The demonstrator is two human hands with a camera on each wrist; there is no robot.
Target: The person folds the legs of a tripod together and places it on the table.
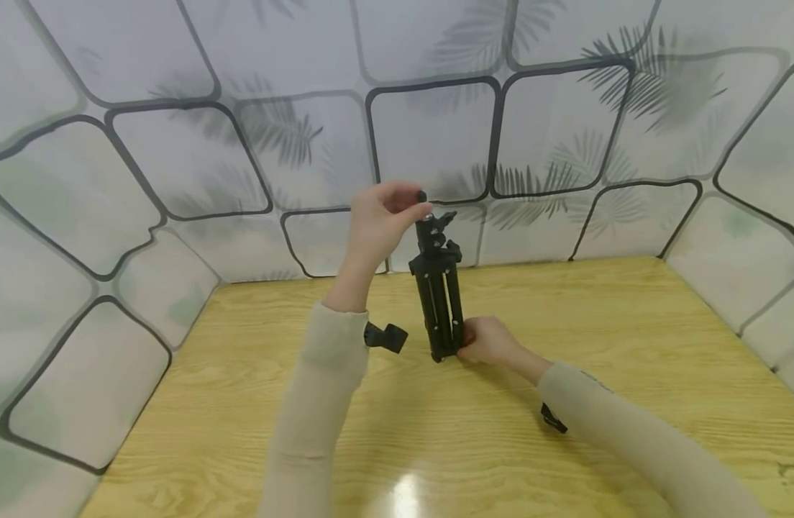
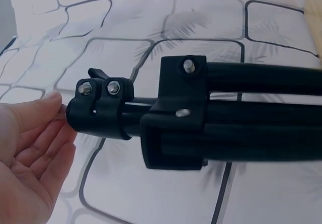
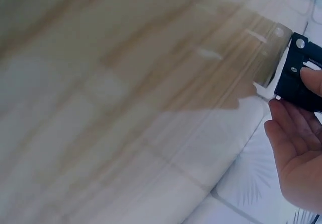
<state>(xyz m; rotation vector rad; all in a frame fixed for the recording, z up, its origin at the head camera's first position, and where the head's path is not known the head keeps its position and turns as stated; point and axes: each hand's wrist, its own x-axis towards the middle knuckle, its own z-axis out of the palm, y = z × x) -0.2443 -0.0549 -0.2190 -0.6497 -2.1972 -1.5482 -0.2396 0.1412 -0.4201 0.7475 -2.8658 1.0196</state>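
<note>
A black folded light stand (image 1: 439,277) is held nearly upright over the table, its legs together. My left hand (image 1: 375,224) pinches its top end between thumb and fingers, just above the upper clamp with its knob. In the left wrist view the stand's bracket and legs (image 2: 261,116) run off to the right of the left hand (image 2: 37,158). Down at the feet, my right hand (image 1: 490,341) grips the leg ends. The right wrist view shows the right thumb and fingers around the black leg end (image 3: 293,75), close to the tabletop; whether it touches cannot be told.
The wood-grain table (image 1: 242,432) is glossy and mirrors the stand's foot. White cloth (image 1: 306,158) with dark outlines and leaf prints rises behind the table and on both sides. Small black mounts (image 1: 387,337) are strapped at both wrists.
</note>
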